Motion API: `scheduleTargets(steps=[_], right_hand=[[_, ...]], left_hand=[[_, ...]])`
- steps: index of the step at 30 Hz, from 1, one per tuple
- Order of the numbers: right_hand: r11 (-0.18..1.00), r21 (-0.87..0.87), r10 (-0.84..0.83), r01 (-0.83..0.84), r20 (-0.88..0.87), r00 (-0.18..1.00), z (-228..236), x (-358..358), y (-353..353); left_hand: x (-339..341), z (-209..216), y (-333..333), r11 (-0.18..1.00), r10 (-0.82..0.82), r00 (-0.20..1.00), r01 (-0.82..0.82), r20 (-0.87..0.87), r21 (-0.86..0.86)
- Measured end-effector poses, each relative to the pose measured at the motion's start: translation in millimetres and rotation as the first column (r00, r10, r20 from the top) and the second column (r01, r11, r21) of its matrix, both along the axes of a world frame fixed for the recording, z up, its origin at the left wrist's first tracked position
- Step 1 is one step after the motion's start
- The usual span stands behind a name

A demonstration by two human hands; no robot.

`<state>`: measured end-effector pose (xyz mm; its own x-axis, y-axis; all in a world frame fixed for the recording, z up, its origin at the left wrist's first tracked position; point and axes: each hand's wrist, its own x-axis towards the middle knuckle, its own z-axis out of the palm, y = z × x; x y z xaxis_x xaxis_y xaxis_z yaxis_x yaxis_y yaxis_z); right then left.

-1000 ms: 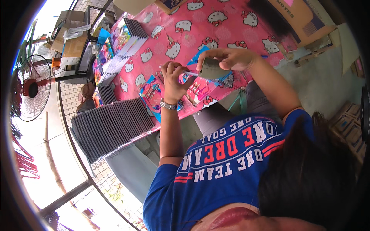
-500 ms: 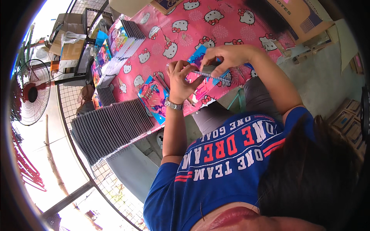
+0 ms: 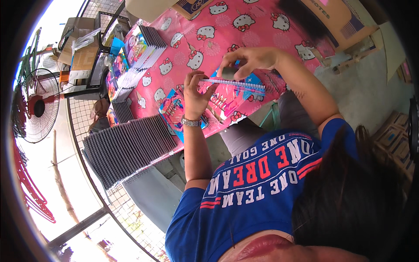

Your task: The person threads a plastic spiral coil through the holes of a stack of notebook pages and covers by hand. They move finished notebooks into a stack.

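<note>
My left hand (image 3: 196, 94), with a metal-band watch at its wrist, pinches the left end of a spiral notebook (image 3: 238, 84) held edge-up over the table. A row of coil loops runs along the notebook's upper edge. Beyond its right end, a thin dark coil (image 3: 283, 91) sticks out toward my right forearm. Just above the notebook hovers my right hand (image 3: 253, 60), fingers curled around a small greyish thing (image 3: 228, 72) that I cannot make out. Another colourful notebook (image 3: 172, 111) lies flat beside my left wrist.
A long row of dark-spined notebooks (image 3: 128, 146) lines the table's left edge; more colourful notebooks (image 3: 133, 65) are stacked behind. Pink patterned cloth (image 3: 181, 59) covers the table. Cardboard boxes (image 3: 336, 22) stand at the far right, and a fan (image 3: 39, 107) at left.
My right hand has lifted off the notebook's coil edge and shifted a little up and left. My left hand, still gripping the notebook, has moved slightly left. More dark coil shows at the right end.
</note>
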<state>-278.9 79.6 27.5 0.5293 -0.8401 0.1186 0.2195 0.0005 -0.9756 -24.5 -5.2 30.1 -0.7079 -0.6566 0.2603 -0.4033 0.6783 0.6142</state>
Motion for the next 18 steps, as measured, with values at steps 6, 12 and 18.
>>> scheduleTargets(steps=[6, 12, 18], right_hand=[[0.998, 0.038, -0.051, 0.055, -0.1, 0.994, -1.9, 1.1, -7.9], [0.998, 0.065, 0.014, -0.011, -0.06, 0.998, 1.7, 2.5, -8.2], [0.991, 0.007, -0.119, 0.132, -0.389, 0.914, 3.7, 2.8, -13.8]], left_hand=[[2.2, -12.0, -2.1, 0.987, -0.031, 0.993, 0.048, -0.112, 0.152], [0.5, -25.1, -1.4, 0.964, -0.087, 0.974, 0.135, -0.208, 0.228], [-6.4, -19.0, -2.6, 0.962, -0.14, 0.971, 0.18, -0.191, 0.206]])
